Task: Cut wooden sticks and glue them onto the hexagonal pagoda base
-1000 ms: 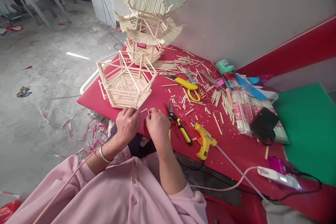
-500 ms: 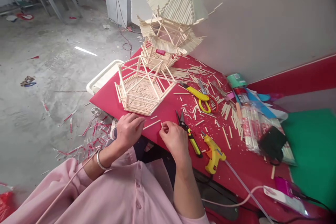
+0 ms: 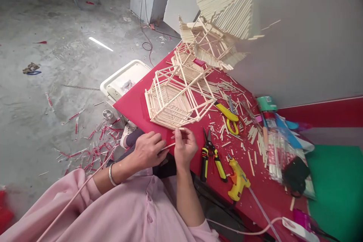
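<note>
My left hand (image 3: pixel 149 149) is closed on a thin wooden stick (image 3: pixel 169 146), which reaches across to my right hand. My right hand (image 3: pixel 185 145) is raised with thumb and fingers pinched together. A short pale stick piece (image 3: pixel 183 128) shows at its fingertips, partly covered. Just beyond both hands stands an open frame of wooden sticks (image 3: pixel 170 105) with a ringed stick floor. Behind it rises a tiered stick tower (image 3: pixel 227 15) with slatted roofs. Right of my right hand lie snips (image 3: pixel 211 155) with black and yellow handles, jaws spread.
A yellow glue gun (image 3: pixel 238 179) lies at the right on the red tabletop (image 3: pixel 133 102). Beyond it are yellow-handled scissors (image 3: pixel 233 125), scattered stick offcuts and a bagged stick pack (image 3: pixel 275 155). A pink cable (image 3: pixel 238 230) runs to a white power strip (image 3: pixel 299 230).
The view has shifted, so the table appears further right. My left hand has picked up the stick that lay between my hands. My right hand has turned upward, closer to the frame.
</note>
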A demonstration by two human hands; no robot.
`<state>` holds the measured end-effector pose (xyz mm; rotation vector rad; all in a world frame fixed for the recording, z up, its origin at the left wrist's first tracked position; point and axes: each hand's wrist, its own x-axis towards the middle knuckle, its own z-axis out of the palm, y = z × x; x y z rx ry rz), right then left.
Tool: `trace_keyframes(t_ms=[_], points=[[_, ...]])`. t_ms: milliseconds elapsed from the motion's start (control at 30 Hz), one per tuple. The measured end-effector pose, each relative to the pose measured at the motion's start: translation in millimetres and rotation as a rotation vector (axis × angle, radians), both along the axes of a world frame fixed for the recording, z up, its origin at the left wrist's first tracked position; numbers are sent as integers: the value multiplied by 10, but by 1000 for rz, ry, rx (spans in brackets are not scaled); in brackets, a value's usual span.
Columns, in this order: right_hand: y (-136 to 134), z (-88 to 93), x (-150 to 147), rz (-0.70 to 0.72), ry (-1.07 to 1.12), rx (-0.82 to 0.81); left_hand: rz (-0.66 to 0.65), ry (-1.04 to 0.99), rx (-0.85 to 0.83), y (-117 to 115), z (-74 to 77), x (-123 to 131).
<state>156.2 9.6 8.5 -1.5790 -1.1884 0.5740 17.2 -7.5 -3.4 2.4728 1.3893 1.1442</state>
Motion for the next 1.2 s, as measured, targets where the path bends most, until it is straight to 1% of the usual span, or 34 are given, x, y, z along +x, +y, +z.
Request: trace_keyframes(t_ms=[67, 167, 233, 300, 367, 433, 500, 567, 667, 767, 967, 1200], points=[[-17, 67, 14, -30, -119, 85, 21, 27, 12, 8, -38, 80], [-40, 175, -39, -22, -349, 196, 41, -5, 17, 70, -58, 209], [-37, 196, -99, 3, -440, 215, 40, -77, 22, 115, -42, 235], [-21, 164, -145, 25, -472, 208, 50, -172, 23, 148, -16, 191], [-3, 99, -158, 17, -463, 197, 84, -241, -11, 169, 1, 104], [9, 32, -138, -31, -439, 209, 107, -289, -44, 189, -2, 31], [12, -15, -101, -83, -421, 220, 111, -323, -65, 224, -22, 12], [11, -37, -66, -106, -413, 196, 100, -343, -80, 278, -47, 50], [10, -45, -38, -113, -399, 126, 70, -327, -111, 375, -64, 148], [15, -48, -35, -124, -368, 98, 52, -281, -154, 446, -53, 203], [17, -63, -34, -111, -292, 104, 29, -270, -222, 489, -21, 182], [10, -65, -33, -124, -261, 78, 8, -307, -208, 542, -28, 181]])
